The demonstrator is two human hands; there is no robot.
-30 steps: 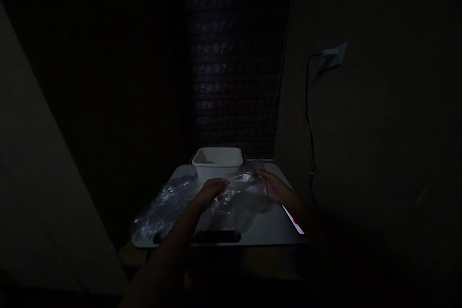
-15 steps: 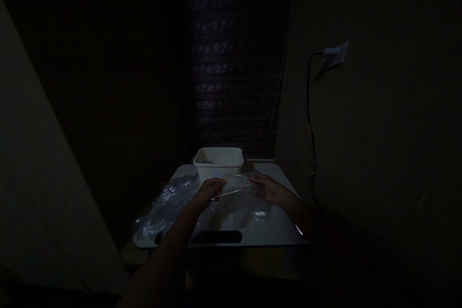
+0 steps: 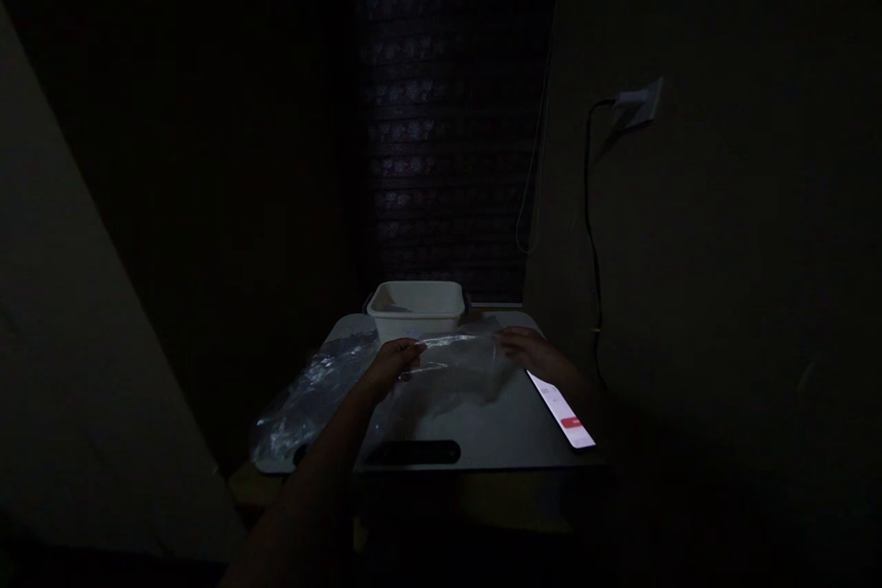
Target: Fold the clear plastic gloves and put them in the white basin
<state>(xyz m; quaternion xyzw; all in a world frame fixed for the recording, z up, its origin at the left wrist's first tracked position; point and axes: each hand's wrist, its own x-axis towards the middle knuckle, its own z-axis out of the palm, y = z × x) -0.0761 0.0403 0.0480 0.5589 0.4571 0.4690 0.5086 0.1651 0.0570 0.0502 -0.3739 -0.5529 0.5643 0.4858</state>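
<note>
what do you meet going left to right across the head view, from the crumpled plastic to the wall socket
crumpled plastic → left hand → clear film → right hand → black cable → wall socket

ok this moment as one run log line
left hand: pinching clear plastic film; right hand: at film's right edge, grip unclear; white rectangular tub: beyond film, on white table; lit-screen phone: table's right side

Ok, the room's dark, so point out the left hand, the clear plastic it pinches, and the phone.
Left hand (image 3: 392, 362), head view: middle of the hand.
Clear plastic (image 3: 451, 341), head view: glinting upper edge.
Phone (image 3: 561, 409), head view: lit screen.
</note>
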